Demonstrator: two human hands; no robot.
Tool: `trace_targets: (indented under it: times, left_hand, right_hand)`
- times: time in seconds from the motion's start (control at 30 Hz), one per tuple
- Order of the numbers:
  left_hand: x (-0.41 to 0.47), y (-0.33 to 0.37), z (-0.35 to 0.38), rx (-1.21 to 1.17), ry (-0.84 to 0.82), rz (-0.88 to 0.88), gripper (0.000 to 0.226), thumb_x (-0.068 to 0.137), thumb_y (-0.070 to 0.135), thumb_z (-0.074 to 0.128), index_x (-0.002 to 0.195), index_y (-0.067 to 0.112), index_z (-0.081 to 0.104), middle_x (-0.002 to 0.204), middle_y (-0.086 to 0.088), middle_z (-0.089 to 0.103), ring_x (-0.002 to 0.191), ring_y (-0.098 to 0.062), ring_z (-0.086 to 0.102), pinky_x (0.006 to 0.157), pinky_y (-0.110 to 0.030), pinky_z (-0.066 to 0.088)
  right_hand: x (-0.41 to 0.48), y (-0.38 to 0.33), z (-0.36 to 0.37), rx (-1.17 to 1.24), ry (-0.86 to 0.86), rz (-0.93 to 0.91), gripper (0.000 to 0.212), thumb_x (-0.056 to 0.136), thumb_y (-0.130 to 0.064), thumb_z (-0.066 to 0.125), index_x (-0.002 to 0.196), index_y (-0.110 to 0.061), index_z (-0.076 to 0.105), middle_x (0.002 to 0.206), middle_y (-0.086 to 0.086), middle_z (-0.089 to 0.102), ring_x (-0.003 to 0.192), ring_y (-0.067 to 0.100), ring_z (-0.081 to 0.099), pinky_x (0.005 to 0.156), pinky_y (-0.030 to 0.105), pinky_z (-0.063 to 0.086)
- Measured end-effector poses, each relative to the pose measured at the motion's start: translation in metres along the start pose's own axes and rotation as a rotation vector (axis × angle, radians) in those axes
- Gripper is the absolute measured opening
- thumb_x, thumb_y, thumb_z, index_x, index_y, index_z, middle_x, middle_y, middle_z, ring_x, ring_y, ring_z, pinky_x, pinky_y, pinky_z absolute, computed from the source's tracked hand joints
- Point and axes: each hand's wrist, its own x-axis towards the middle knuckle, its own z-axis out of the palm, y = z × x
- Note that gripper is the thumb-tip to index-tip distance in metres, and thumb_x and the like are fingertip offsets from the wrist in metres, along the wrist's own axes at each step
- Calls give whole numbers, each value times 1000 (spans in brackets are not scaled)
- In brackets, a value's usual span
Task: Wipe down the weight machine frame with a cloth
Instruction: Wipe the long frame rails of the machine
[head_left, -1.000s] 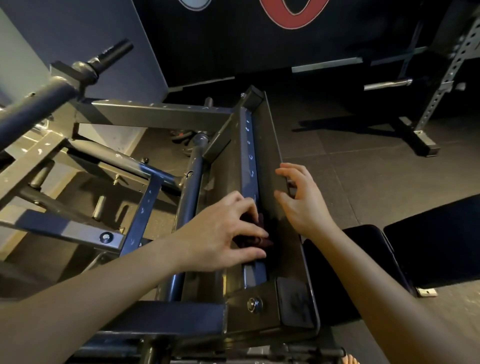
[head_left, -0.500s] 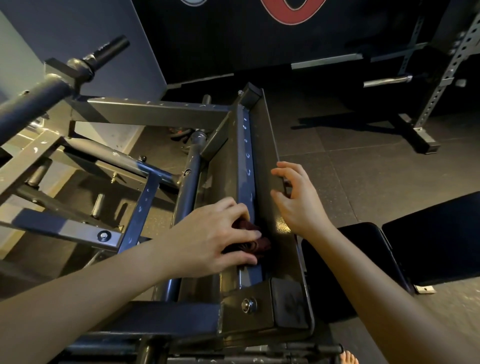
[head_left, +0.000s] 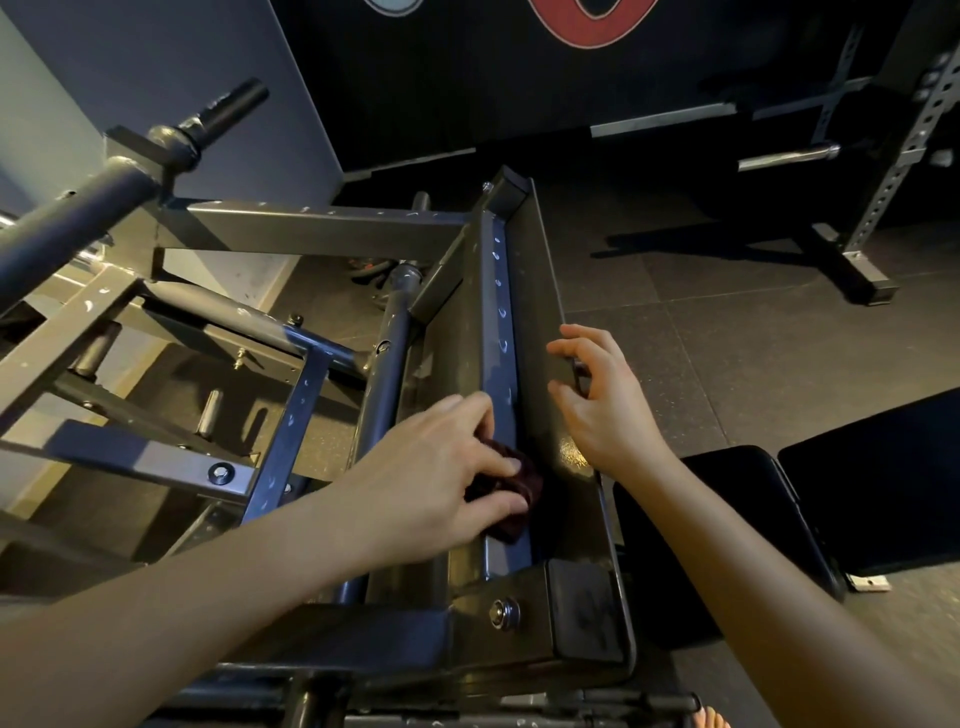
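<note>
A person leans over a gray metal weight machine frame (head_left: 483, 332). The frame has a long flat bar that runs from near to far in the middle of the view.

The left hand (head_left: 436, 478) reaches in from the near left. Its fingers curl over a small dark red cloth (head_left: 511, 486) and hold it bunched up. The cloth sits on the long bar, at the near part of it, pressed down under the fingers. Only a bit of the cloth peeks out past the fingertips.

The right hand (head_left: 602, 400) comes in from the near right. It rests on the right edge of the frame, just right of the cloth and a little farther away. Its fingers bend over the rim of that edge and grasp it.

A bolt (head_left: 504, 613) sticks out of the frame near the person. A round metal peg (head_left: 228, 111) points up at the far left. On the right, close to the floor, are two black pads (head_left: 872, 483). Far away on the right stands a rack with holes (head_left: 904, 156). The floor (head_left: 727, 332) is dark and speckled.
</note>
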Motion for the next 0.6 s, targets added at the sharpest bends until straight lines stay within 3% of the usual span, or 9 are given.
trace_targets:
  times: [0.13,0.2,0.33,0.47,0.6]
  left_hand:
    - [34,2,1,12,131,-161,34,85,61,69,101,31,70,102,11,41,98,-5,42,82,-25,45]
    - [42,0,5,3,177,-195,34,84,57,72,103,31,63,106,11,44,103,-8,45,85,-28,47]
    - [23,10,14,-42,172,-76,40,92,47,68,129,36,61,109,13,42,103,-4,41,86,-24,43]
    - [-6,4,16,-114,27,87,40,94,53,62,131,39,65,109,17,35,102,-2,38,82,-20,43]
    - [9,-6,19,-43,66,84,40,94,54,59,132,39,63,111,14,33,103,-3,35,85,-24,46]
  right_hand:
    - [0,1,-1,-7,-10,-12,39,98,-10,63,136,-18,58,150,-15,39,123,-3,41,86,7,39]
    - [0,1,-1,1,-10,-14,38,98,-10,63,135,-18,58,149,-14,40,124,-1,43,88,8,39]
    - [0,0,-1,32,-7,0,37,98,-10,62,134,-18,59,149,-15,40,131,6,46,101,20,42]
    - [-1,-1,1,38,1,12,36,98,-10,63,133,-19,60,148,-15,40,132,6,46,102,20,43]
    - [0,1,1,31,0,7,36,98,-10,63,133,-19,60,148,-16,40,130,3,45,101,17,43]
